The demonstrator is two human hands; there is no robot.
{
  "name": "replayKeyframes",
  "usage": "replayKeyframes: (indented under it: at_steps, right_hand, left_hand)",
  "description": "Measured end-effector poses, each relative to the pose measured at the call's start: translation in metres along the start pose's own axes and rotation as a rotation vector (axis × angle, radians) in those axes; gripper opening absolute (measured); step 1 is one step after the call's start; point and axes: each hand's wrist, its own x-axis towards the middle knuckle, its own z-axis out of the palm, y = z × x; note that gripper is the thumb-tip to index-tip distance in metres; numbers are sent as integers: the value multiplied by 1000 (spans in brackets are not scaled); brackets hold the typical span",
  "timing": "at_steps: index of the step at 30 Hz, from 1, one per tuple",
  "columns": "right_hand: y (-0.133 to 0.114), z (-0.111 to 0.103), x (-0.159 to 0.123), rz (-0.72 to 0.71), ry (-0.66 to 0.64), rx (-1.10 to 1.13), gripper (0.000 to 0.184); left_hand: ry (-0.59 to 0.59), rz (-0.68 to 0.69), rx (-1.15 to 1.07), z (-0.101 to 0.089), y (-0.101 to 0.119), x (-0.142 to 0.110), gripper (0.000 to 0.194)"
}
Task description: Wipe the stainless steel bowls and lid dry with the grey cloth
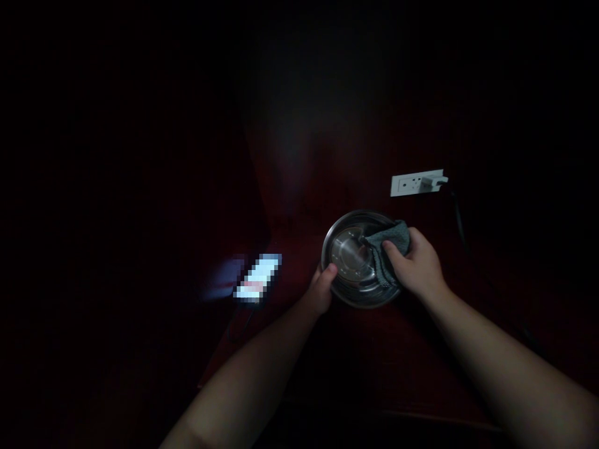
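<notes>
A shiny round metal bowl (350, 252) is tilted so that its inside faces me. My left hand (322, 288) grips its lower left rim, thumb over the edge and the other fingers hidden behind. At the bowl's right side, my right hand (418, 265) is closed on a grey-green cloth (390, 240). The cloth is folded over the right rim and lies partly against the inner wall. My right thumb presses on it, while the fingers behind the rim are mostly hidden.
A lit phone (259, 278), its screen blurred out, lies to the left on the dark red table (365, 374). Behind the bowl, a white socket panel (416, 183) holds a plug, with a dark cable (458, 218) hanging down. Deep shadow covers the surroundings.
</notes>
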Motion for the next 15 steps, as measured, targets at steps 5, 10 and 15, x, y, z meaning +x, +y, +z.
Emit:
replayKeyframes:
  at_steps: [5,10,15]
  right_hand:
    - [3,1,1,-16,-3,11,20]
    - [3,1,0,-18,-4,15,20]
    - [4,1,1,-18,-5,1,17]
  left_hand:
    - [20,-30,-21,-9,-7,5,71]
    - [2,-28,-20,-11,-7,5,69]
    - [2,-12,-8,-11,-6,4,69]
